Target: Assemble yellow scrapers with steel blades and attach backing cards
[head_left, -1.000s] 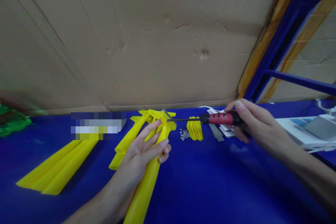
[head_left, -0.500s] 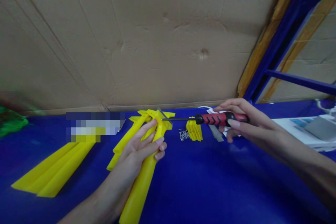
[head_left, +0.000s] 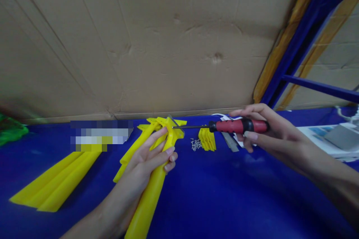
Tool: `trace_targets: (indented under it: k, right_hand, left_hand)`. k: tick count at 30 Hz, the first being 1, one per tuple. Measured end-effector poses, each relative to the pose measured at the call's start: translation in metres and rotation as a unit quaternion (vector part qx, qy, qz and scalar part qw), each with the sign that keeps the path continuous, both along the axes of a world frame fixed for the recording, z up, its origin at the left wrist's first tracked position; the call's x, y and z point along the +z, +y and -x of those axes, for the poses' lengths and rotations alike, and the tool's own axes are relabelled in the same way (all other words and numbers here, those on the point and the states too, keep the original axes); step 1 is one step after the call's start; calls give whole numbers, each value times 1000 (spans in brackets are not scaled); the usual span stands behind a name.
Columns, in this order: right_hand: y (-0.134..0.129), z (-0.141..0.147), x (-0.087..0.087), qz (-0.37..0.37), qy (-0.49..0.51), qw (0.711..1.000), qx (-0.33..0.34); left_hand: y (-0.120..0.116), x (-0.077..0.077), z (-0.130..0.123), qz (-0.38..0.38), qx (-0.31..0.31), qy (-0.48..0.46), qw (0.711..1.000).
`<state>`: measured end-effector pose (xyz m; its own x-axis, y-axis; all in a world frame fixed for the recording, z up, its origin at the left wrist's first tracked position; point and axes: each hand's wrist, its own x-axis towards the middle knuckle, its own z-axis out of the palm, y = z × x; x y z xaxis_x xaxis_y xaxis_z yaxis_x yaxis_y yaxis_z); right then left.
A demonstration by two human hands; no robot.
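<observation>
My left hand point(head_left: 150, 157) is wrapped around a yellow scraper point(head_left: 148, 201), just below its head, with the long handle slanting toward me. A thin blade edge shows at the head's top. My right hand point(head_left: 269, 127) grips a screwdriver point(head_left: 232, 126) with a red and black handle, held level. The screwdriver's tip meets the side of the scraper's head; any screw there is too small to make out. Behind my left hand lie more yellow scrapers point(head_left: 131, 149). Several small screws point(head_left: 195, 144) and a row of yellow plastic pieces point(head_left: 207, 139) sit beneath the screwdriver's shaft.
Long yellow handles point(head_left: 64, 179) lie at the left, their far ends blurred out. Grey metal blades point(head_left: 230, 142) and white paper are behind my right hand. A white box point(head_left: 316, 140) stands at right, green netting point(head_left: 12, 129) at left. Cardboard point(head_left: 179, 44) backs the blue table point(head_left: 213, 198).
The screwdriver's handle has turned about its axis, and my right fingers have shifted slightly on it. My left hand and the scraper have barely moved.
</observation>
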<state>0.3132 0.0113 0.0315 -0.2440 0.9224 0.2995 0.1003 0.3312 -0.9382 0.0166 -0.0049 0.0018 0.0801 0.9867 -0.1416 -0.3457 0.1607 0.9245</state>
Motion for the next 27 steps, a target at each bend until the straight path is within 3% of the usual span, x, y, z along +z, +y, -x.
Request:
trace_targets:
  k: [7, 14, 17, 21, 27]
  right_hand:
    - [4, 4, 0, -37, -73, 995, -61]
    - [2, -3, -3, -27, -38, 998, 36]
    - [3, 0, -4, -47, -42, 998, 5]
    - [5, 5, -6, -17, -50, 998, -37]
    - [2, 0, -2, 4, -9, 1000, 20]
  left_hand:
    - [-5, 3, -4, -12, 6, -3, 1000]
    - [0, 1, 1, -8, 2, 12, 1000]
    - [-1, 0, 0, -10, 1, 11, 1000]
    - [-2, 3, -3, -23, 7, 27, 999]
    - [-3, 6, -3, -20, 0, 39, 999]
